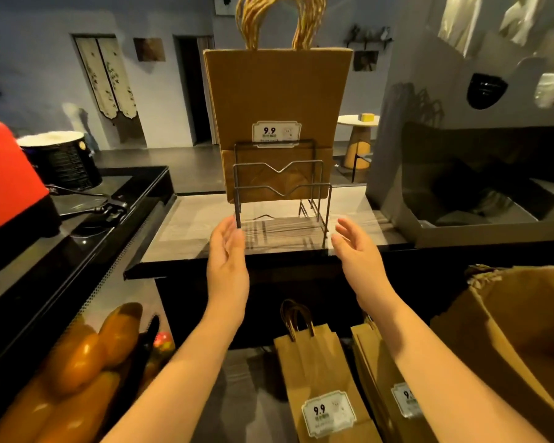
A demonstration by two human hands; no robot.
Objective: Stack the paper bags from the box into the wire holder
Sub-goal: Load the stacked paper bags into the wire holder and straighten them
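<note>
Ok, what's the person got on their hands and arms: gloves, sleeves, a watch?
Nothing worn shows. The left hand and right hand are bare: no gloves, and no rings in view. The left forearm and right forearm are bare down to the frame's edge, with no sleeves, watch or bands visible.

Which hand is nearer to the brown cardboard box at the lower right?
Right. The right hand hovers open by the right front post of the wire holder, left of the box. The left hand is at the holder's left front post, farther away.
</note>
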